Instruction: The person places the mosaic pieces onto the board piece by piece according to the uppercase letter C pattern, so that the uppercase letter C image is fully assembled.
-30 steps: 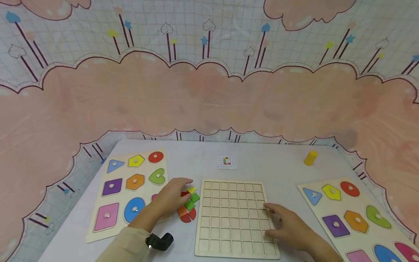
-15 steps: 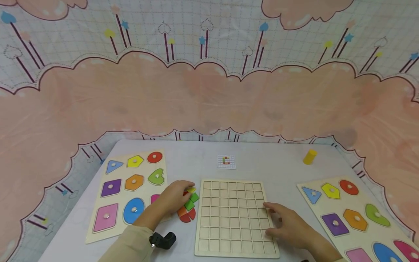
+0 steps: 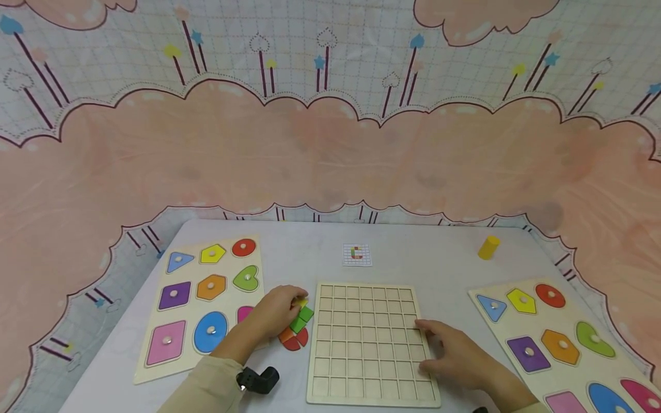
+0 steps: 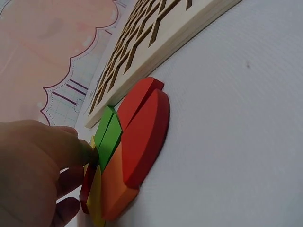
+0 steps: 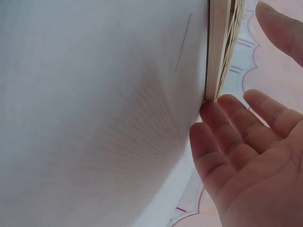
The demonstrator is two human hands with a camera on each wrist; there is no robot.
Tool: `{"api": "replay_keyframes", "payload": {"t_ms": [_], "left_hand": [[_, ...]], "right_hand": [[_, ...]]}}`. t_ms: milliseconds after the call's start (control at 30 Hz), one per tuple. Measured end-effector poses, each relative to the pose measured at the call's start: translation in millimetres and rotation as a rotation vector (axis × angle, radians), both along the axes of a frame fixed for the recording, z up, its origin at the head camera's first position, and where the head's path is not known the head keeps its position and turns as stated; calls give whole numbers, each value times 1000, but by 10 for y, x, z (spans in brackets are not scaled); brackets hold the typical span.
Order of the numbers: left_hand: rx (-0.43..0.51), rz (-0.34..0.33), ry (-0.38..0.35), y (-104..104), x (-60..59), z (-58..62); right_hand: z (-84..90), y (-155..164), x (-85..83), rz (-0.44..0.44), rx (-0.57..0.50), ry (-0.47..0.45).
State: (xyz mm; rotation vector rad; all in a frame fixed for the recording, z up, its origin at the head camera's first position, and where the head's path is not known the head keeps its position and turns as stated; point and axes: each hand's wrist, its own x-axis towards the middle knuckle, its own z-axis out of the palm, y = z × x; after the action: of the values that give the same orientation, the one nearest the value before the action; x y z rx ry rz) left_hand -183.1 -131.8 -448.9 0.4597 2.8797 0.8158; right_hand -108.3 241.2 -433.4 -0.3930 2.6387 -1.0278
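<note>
Pink cloud-print cloth hangs behind and spills round the white table (image 3: 423, 264). From the head view I see the left hand (image 3: 276, 312) over a small pile of coloured pieces (image 3: 296, 327) just left of the wooden grid board (image 3: 369, 344); its fingers curl down onto a yellow piece (image 3: 301, 302) at the top of the pile, and I judge the grip closed on it. The right hand (image 3: 454, 355) lies flat with straight fingers on the board's right edge, holding nothing; I take it as steadying the board. A pattern card (image 3: 357, 254) lies beyond the board, a shape puzzle (image 3: 198, 304) to the left, a second puzzle (image 3: 563, 338) to the right, and a yellow cylinder (image 3: 488, 248) far right.

On the left wrist view the fingers (image 4: 66, 146) press against the green pieces (image 4: 109, 137), with red pieces (image 4: 144, 127) and an orange one (image 4: 113, 189) stacked beside them; the yellow piece (image 4: 94, 194) shows as a thin edge. The pile sits just beside the board (image 4: 156, 42).

On the right wrist view the hand (image 5: 251, 156) is spread open, fingertips (image 5: 208, 113) touching the board's side (image 5: 218, 47).
</note>
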Motion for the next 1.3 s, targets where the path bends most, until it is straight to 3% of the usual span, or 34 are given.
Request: {"api": "replay_keyframes", "payload": {"t_ms": [367,867,1300], "left_hand": [[26,21,-27,6,9,-28],[36,19,-9,20,13,-40],[-16,48,-4,33,-18,-23]], "right_hand": [[4,-5,-24,-30,-5,-33],[-12,12,-36,-24,-4,-34],[-26,59,-52,52,-22,3]]}}
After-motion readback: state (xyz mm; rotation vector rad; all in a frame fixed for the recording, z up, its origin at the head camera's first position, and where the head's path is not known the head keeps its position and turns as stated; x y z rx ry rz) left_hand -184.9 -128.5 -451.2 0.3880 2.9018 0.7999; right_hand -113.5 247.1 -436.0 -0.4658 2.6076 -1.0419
